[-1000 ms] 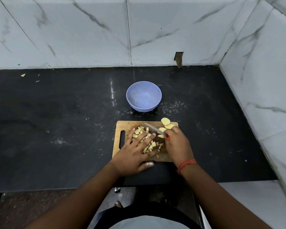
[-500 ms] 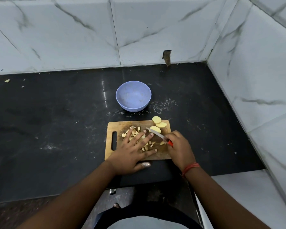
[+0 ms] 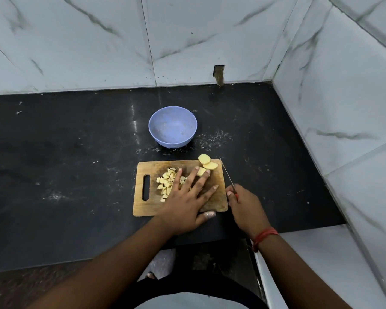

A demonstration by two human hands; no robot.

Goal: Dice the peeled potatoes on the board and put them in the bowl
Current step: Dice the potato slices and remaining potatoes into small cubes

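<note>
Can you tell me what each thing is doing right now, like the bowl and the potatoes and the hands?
bowl: upright, no potato inside
cutting board: flat on the counter
diced potato: piled on the board, partly under the left hand
potato slices: uncut, at the board's far right corner
left hand: fingers spread flat over the dice
right hand: gripping the knife
knife: off the board's right edge

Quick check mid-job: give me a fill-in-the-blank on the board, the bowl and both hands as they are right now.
1. The bowl holds ____ diced potato.
2. The right hand grips a ____.
3. The left hand lies flat, fingers spread, on the ____.
4. The potato slices not yet diced lie at the cutting board's far ____ corner.

Missing words: no; knife; cutting board; right
</note>
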